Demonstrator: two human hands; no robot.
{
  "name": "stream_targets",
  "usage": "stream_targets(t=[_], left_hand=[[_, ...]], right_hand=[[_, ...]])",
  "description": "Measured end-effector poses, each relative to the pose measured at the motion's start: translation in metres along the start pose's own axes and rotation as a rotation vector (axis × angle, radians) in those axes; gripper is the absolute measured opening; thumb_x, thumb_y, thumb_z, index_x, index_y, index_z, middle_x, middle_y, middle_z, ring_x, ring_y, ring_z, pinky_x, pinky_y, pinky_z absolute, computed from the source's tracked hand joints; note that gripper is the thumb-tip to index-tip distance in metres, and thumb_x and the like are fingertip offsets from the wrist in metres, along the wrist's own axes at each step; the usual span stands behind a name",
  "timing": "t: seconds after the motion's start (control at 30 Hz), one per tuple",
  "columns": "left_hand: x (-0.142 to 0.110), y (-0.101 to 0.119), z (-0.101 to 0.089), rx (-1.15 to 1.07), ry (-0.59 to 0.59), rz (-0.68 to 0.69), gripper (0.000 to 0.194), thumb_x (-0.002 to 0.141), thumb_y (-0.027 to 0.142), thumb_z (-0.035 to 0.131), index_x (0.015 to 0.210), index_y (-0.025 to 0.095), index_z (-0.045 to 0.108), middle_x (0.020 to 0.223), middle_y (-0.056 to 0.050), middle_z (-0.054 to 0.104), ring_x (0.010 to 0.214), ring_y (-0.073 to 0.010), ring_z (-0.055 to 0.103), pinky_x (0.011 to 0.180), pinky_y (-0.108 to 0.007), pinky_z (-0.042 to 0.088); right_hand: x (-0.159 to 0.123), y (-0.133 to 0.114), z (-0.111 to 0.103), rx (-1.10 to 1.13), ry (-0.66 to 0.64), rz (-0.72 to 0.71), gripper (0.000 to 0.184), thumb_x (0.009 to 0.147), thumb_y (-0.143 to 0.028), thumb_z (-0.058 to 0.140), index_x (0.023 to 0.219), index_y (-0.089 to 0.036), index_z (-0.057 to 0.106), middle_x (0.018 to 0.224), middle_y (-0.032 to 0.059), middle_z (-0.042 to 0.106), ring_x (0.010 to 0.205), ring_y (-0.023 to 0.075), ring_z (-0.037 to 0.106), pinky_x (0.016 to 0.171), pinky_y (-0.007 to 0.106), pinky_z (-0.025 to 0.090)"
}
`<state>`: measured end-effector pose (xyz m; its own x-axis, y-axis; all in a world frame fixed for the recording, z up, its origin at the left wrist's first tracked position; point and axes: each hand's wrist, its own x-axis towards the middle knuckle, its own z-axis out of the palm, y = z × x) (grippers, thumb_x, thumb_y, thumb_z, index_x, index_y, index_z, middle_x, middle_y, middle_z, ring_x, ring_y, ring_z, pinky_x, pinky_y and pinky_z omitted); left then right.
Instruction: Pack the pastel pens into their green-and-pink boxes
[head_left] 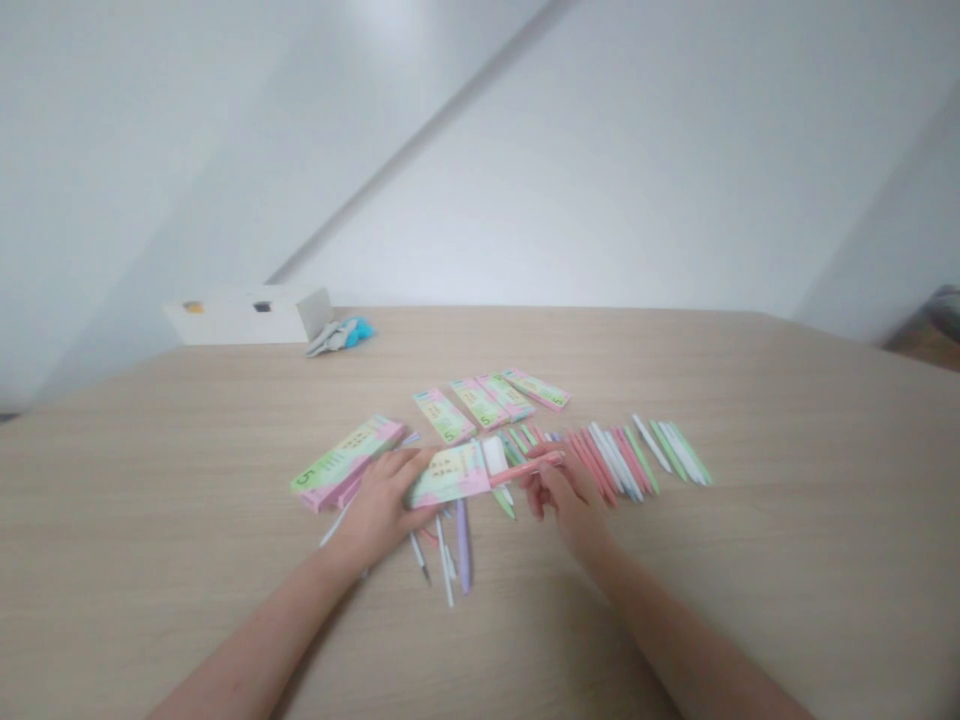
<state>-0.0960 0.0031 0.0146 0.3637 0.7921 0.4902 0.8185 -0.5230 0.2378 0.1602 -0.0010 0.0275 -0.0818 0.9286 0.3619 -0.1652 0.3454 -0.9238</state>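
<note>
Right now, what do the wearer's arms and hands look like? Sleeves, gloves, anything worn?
Both forearms are bare as far as the frame shows: no sleeves in view. The left hand and right hand wear no gloves. No watch, bracelet or ring can be made out, though the picture is soft. No cables or markings.

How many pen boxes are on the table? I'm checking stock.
6 at least: four in a row behind the pens, a stack at the left, possibly several, and one in the left hand.
</note>
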Motion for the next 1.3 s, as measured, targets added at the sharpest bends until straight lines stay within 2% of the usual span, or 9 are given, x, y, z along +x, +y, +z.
stream_targets(t=[0.23, 0.33, 0.47, 0.67, 0.8, 0.9, 1.0, 1.2, 1.3], left_hand=[[0.0, 0.001, -0.001, 0.005, 0.006, 0.015, 0.057, 0.081, 0.041, 0.06, 0.132, 0.026, 0.042, 0.125, -0.008, 0.054, 0.116, -0.0277, 0.049, 0.097, -0.042, 0.041], [0.0, -0.001, 0.001, 0.008, 0.01, 0.017, 0.057, 0.08, 0.04, 0.061, 0.132, 0.026, 0.042, 0.124, -0.008, 0.054, 0.116, -0.0279, 0.049, 0.097, -0.042, 0.041], [0.0, -0.001, 0.001, 0.004, 0.01, 0.026, 0.058, 0.08, 0.039, 0.062, 0.133, 0.026, 0.041, 0.125, -0.008, 0.053, 0.116, -0.0278, 0.048, 0.097, -0.043, 0.041], [-0.001, -0.001, 0.001, -0.017, 0.027, 0.05, 0.057, 0.081, 0.039, 0.062, 0.133, 0.027, 0.041, 0.125, -0.008, 0.053, 0.117, -0.0273, 0.048, 0.097, -0.043, 0.041], [-0.001, -0.003, 0.001, -0.025, 0.04, 0.049, 0.055, 0.08, 0.041, 0.062, 0.13, 0.024, 0.045, 0.124, -0.01, 0.054, 0.116, -0.028, 0.049, 0.097, -0.043, 0.041], [-0.001, -0.005, 0.001, -0.029, 0.024, 0.051, 0.055, 0.081, 0.041, 0.061, 0.13, 0.023, 0.045, 0.125, -0.01, 0.054, 0.116, -0.0277, 0.049, 0.098, -0.043, 0.041], [-0.001, -0.006, 0.001, -0.028, 0.023, 0.051, 0.056, 0.081, 0.042, 0.061, 0.13, 0.023, 0.044, 0.125, -0.01, 0.054, 0.117, -0.0276, 0.048, 0.099, -0.043, 0.04], [-0.001, -0.007, 0.001, -0.043, 0.021, 0.065, 0.055, 0.081, 0.04, 0.061, 0.131, 0.024, 0.043, 0.125, -0.009, 0.053, 0.118, -0.0265, 0.048, 0.099, -0.042, 0.04], [-0.001, -0.007, 0.001, -0.042, 0.016, 0.067, 0.055, 0.081, 0.04, 0.061, 0.131, 0.024, 0.043, 0.125, -0.009, 0.053, 0.118, -0.0264, 0.048, 0.099, -0.042, 0.041]], right_hand=[[-0.003, -0.002, 0.002, -0.227, 0.04, -0.008, 0.018, 0.089, -0.039, 0.048, 0.086, -0.021, 0.046, 0.069, -0.0021, 0.061, 0.041, 0.0068, 0.046, 0.038, 0.019, 0.035], [-0.002, 0.0, -0.001, -0.276, 0.032, -0.032, 0.016, 0.085, -0.035, 0.053, 0.082, -0.02, 0.049, 0.061, -0.0048, 0.054, 0.042, 0.0063, 0.042, 0.038, 0.018, 0.032], [0.0, -0.001, -0.003, -0.221, 0.015, -0.033, 0.015, 0.084, -0.033, 0.056, 0.081, -0.018, 0.053, 0.052, -0.0079, 0.044, 0.042, 0.0064, 0.04, 0.039, 0.018, 0.032], [-0.005, -0.002, -0.002, -0.294, -0.058, -0.058, 0.014, 0.087, -0.032, 0.054, 0.088, -0.019, 0.057, 0.053, -0.0061, 0.049, 0.044, 0.0081, 0.048, 0.041, 0.018, 0.037], [-0.005, 0.004, -0.005, -0.389, -0.061, -0.114, 0.015, 0.086, -0.032, 0.056, 0.09, -0.019, 0.061, 0.059, -0.0032, 0.053, 0.048, 0.0085, 0.049, 0.043, 0.019, 0.038], [-0.002, 0.007, -0.007, -0.375, -0.068, -0.124, 0.015, 0.085, -0.032, 0.058, 0.092, -0.019, 0.062, 0.062, -0.0028, 0.055, 0.048, 0.008, 0.05, 0.043, 0.018, 0.039], [0.0, 0.006, -0.008, -0.338, -0.115, -0.127, 0.014, 0.085, -0.029, 0.058, 0.095, -0.02, 0.062, 0.065, -0.0024, 0.058, 0.049, 0.0079, 0.053, 0.044, 0.018, 0.042], [0.002, 0.0, -0.013, -0.375, -0.248, -0.216, 0.023, 0.088, -0.03, 0.055, 0.109, -0.021, 0.059, 0.085, 0.0027, 0.065, 0.057, 0.0091, 0.059, 0.052, 0.021, 0.048], [0.002, -0.004, -0.017, -0.48, -0.326, -0.192, 0.026, 0.09, -0.032, 0.05, 0.113, -0.021, 0.057, 0.08, 0.0019, 0.065, 0.056, 0.009, 0.058, 0.052, 0.02, 0.046]])
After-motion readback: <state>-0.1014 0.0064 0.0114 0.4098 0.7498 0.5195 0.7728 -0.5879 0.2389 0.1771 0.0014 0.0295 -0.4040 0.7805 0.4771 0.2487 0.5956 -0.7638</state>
